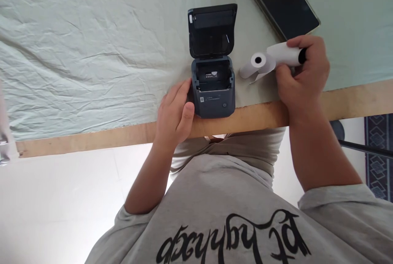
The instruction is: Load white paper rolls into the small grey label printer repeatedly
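Note:
A small dark label printer (214,106) stands at the table's front edge with its lid (211,30) raised and its paper bay exposed. My left hand (175,112) rests against the printer's left side, fingers stretched and thumb apart, holding nothing. To the right of the printer, my right hand (302,73) grips a white paper roll (282,53) between thumb and fingers, with a dark end showing. Beside it, nearer the printer, lies a second small white roll (253,65) with a loose strip of paper.
A black phone (285,4) lies at the back right, just beyond my right hand. Wrinkled pale green cloth (92,51) covers the table, and its bare wooden edge (92,139) runs along the front. A patterned dark mat (379,153) shows on the floor at right.

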The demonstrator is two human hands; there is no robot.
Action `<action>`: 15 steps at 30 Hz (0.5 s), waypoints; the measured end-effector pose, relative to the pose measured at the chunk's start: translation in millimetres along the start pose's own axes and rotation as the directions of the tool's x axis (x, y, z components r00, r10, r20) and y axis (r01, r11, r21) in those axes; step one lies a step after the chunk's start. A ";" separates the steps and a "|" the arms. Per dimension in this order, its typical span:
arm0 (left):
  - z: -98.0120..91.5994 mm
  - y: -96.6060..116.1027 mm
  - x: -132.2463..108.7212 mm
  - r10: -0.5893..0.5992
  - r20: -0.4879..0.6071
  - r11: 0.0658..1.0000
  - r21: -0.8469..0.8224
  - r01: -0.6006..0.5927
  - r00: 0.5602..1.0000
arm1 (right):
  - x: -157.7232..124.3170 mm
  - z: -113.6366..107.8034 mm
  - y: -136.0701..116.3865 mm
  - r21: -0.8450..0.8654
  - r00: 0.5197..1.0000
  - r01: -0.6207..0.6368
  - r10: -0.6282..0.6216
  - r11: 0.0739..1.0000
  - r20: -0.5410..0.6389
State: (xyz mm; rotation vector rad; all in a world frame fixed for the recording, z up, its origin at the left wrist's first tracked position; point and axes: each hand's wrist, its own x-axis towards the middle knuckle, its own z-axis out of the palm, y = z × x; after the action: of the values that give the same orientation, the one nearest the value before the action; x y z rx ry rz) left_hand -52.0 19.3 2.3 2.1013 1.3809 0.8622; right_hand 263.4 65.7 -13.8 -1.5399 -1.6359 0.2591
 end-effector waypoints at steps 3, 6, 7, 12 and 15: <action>0.1 -0.7 -0.1 0.007 -0.008 1.000 -0.002 -0.007 1.000 | 0.4 -0.3 -2.1 -0.085 0.999 0.032 -0.030 0.996 0.019; 0.4 -1.8 -0.3 0.005 -0.001 1.000 -0.001 -0.005 1.000 | -0.7 0.3 -1.0 -0.021 0.998 0.052 -0.052 0.998 0.020; 0.5 -2.0 -0.4 0.002 0.003 1.000 0.000 -0.002 1.000 | -1.3 0.5 -1.1 0.033 0.999 0.034 -0.035 0.999 0.031; 0.6 -1.8 -0.2 0.004 -0.004 1.000 -0.004 -0.004 1.000 | -0.1 -0.3 -8.3 0.007 0.994 -0.055 0.054 0.998 0.097; 0.4 -1.1 0.0 0.003 0.001 1.000 0.000 -0.003 1.000 | 2.5 -0.8 -9.6 -0.030 0.994 -0.101 0.102 0.994 0.037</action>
State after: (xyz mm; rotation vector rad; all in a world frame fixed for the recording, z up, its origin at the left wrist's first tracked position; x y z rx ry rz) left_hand -52.4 19.7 1.3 2.1039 1.3785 0.8625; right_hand 257.4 65.5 -5.9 -1.6506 -1.5994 0.3237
